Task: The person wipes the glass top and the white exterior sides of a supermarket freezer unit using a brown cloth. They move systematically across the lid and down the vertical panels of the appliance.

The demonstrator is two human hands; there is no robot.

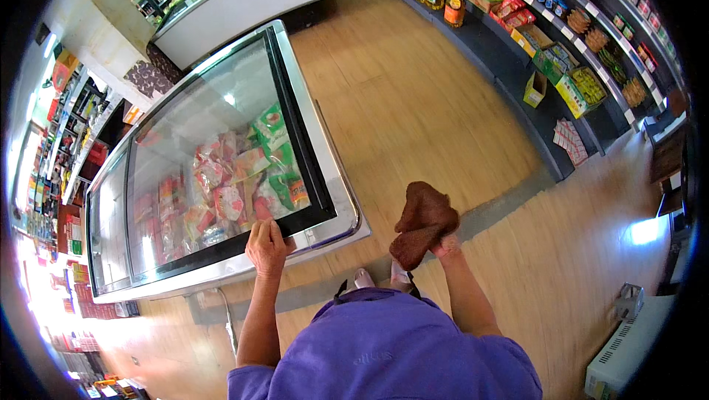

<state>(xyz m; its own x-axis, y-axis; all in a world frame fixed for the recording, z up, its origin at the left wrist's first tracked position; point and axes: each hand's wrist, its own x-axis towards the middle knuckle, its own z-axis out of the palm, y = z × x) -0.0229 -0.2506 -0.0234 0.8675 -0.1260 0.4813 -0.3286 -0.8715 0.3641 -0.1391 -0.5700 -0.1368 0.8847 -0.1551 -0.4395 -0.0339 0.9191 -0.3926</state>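
Observation:
A brown cloth (424,222) hangs bunched from my right hand (447,245), held over the floor to the right of a chest freezer (354,217). My left hand (267,247) rests with curled fingers on the black frame at the near edge of the freezer's glass lid (183,101). Whether it grips the frame or only lies on it, I cannot tell. Through the glass, several bags of frozen food (221,173) in red, white and green packaging are visible inside.
Shelving (482,56) with jars, bottles and boxes curves along the right. A red-and-white sheet (570,142) lies on its bottom ledge. A white display counter (249,9) stands beyond the freezer, beside a pillar (111,12). A cable (228,317) runs down by the freezer. A white appliance (631,339) is at lower right.

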